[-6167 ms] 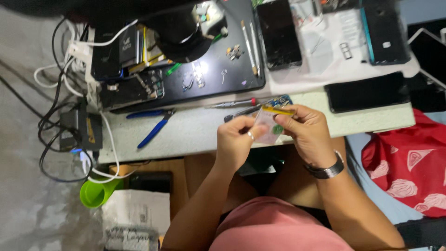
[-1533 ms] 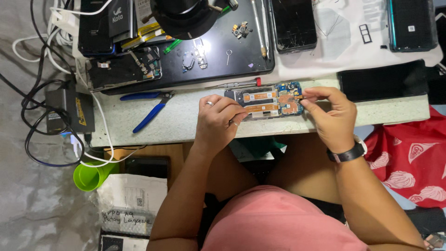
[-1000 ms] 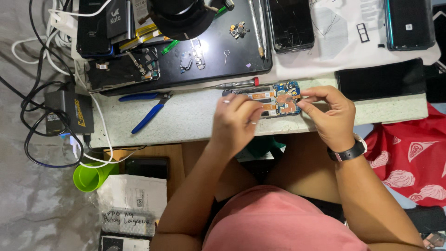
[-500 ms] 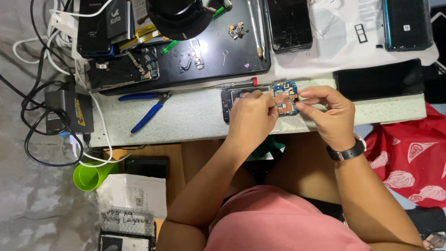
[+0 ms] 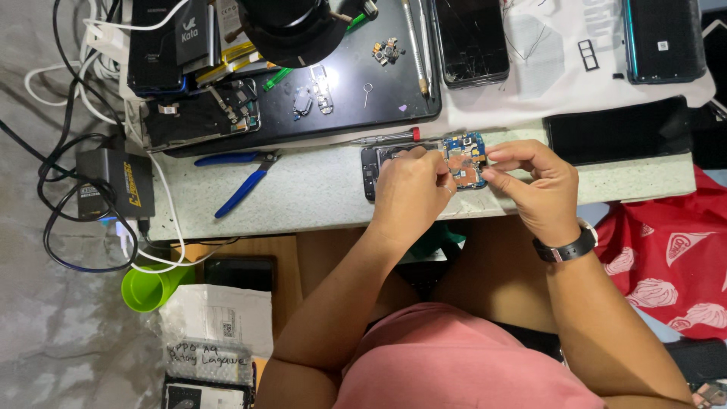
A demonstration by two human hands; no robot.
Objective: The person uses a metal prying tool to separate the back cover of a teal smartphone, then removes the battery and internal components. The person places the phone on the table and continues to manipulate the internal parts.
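An opened phone [image 5: 463, 157] lies back-up on the pale worktop [image 5: 318, 189], its blue and copper circuit board showing. My left hand [image 5: 409, 189] lies over the phone's left and middle part, fingers curled down onto it. My right hand [image 5: 534, 185], with a black watch on the wrist, pinches at the phone's right end with thumb and forefinger. What sits between those fingertips is too small to tell. A red-tipped screwdriver [image 5: 386, 137] lies just behind the phone.
Blue-handled pliers [image 5: 242, 182] lie left of the phone. A black work mat [image 5: 356, 106] holds small parts, tweezers and a dismantled phone [image 5: 201, 117]. Several phones [image 5: 471, 38] lie at the back and right. Cables and a black adapter [image 5: 117, 182] hang at the left edge. A red bag [image 5: 666, 257] sits right.
My left hand has slid right along the phone and now covers most of it. Earlier both hands held a small part up in the air; now they work on the phone on the worktop.
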